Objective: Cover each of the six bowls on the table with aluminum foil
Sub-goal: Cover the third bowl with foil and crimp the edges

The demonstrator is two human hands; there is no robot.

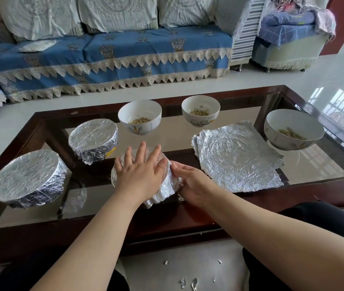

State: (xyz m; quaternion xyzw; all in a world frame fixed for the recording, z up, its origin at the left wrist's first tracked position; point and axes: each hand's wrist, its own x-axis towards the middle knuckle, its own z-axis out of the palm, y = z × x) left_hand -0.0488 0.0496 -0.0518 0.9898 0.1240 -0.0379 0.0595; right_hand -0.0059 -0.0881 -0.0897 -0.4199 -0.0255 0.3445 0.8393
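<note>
foil [166,185]: thin, light, tears easily, holds creases | bowl under it: breakable | left hand [141,166]: spread flat, pressing top | right hand [190,181]: fingers crimping foil at rim | best hold: overhanging edge

My L hand [139,171] presses flat on foil-wrapped bowl [164,190]; R hand [192,183] pinches foil at its side; spare foil sheets [238,156] just beyond R hand.

You've got silver crinkled foil sheets [238,158] on a dark red-brown table [187,225] w/ glass top. Open bowls are white: middle one [139,116] has an orange-yellow motif, next [200,111] a cartoon line drawing. Sofa cover [112,57] is blue w/ tan plant print & cream lace edging.
</note>
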